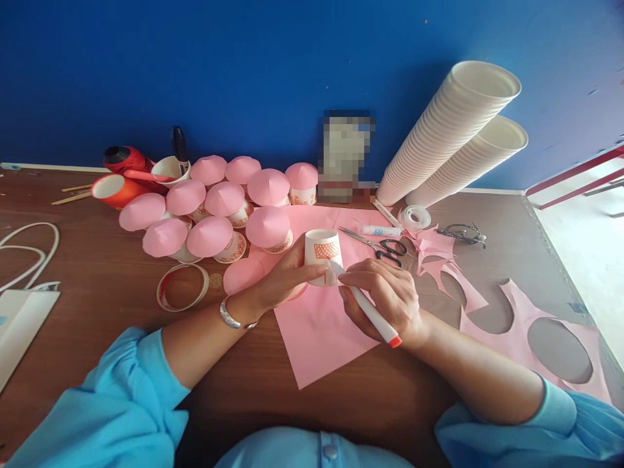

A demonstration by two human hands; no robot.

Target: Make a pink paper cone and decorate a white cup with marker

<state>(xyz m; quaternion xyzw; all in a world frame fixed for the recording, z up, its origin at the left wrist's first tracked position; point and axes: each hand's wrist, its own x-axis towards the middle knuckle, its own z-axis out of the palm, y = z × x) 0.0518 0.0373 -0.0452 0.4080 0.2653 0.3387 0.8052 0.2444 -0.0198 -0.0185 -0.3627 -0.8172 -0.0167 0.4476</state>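
Note:
A white paper cup (314,239) stands upside down above pink paper, steadied by my left hand (287,276), whose fingers close around its left side. Orange-red crosshatched drawing shows on the cup's wall. In my right hand (390,299) is a white marker (373,315) with an orange-red end, its other end close to the cup's front. I cannot tell whether the tip touches the cup. Pink paper sheets (326,351) lie beneath both hands. Left of the cup stand several decorated cups with pink paper cone tops (268,226).
Scissors (377,246), a glue stick (380,231) and clear tape (414,218) lie right of the cup. Pink offcuts (517,331) spread further right. Two tall cup stacks (448,123) lean at the blue wall. A tape ring (182,287) and a white bag (24,325) lie left.

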